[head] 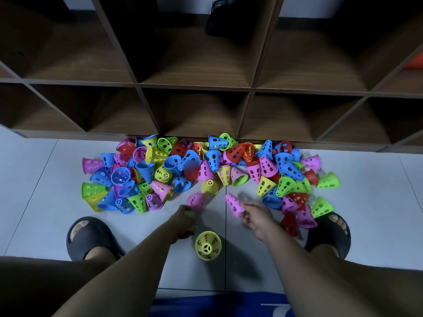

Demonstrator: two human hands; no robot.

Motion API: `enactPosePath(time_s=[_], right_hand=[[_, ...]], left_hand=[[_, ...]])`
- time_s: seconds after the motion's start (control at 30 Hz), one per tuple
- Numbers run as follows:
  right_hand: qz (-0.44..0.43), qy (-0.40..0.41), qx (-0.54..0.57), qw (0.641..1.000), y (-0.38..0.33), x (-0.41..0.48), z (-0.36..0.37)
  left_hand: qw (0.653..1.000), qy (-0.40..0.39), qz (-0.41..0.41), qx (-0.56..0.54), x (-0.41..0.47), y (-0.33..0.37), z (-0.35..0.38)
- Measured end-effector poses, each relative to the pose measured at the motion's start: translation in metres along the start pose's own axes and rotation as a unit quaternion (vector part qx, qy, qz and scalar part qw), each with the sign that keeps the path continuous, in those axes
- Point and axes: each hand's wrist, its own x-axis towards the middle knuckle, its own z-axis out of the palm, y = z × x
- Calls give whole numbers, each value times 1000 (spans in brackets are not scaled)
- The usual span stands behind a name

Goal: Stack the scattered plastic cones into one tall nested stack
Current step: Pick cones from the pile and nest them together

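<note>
Several perforated plastic cones in pink, blue, green, yellow and red lie in a heap on the pale floor against a wooden shelf. My right hand pinches a pink cone by its wide rim, tip pointing up and left. My left hand grips a blurred short stack with a pink cone at the far end and a green one near my fingers. One yellow cone lies alone between my hands, its small end facing me.
The wooden cubby shelf stands behind the heap. My feet in dark slippers sit at left and right, the right one touching red and green cones. A blue cloth shows at the bottom edge.
</note>
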Motion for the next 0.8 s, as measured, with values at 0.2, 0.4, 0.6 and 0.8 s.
enactPosePath(time_s=[0.2,0.4,0.6,0.8], right_hand=[[-13,-108,2,994,-22,-43,4],[8,-293,3,956,-38,-84,8],[28,-378,-40,925,-33,-109,21],[64,-359,-124,923,-18,-114,23]], left_hand=[[998,58,32,18,8,-29,-12],[991,73,102,-50,-48,-1,-24],[982,41,170,-69,-87,16,-38],[971,5,235,-48,-138,40,-48]])
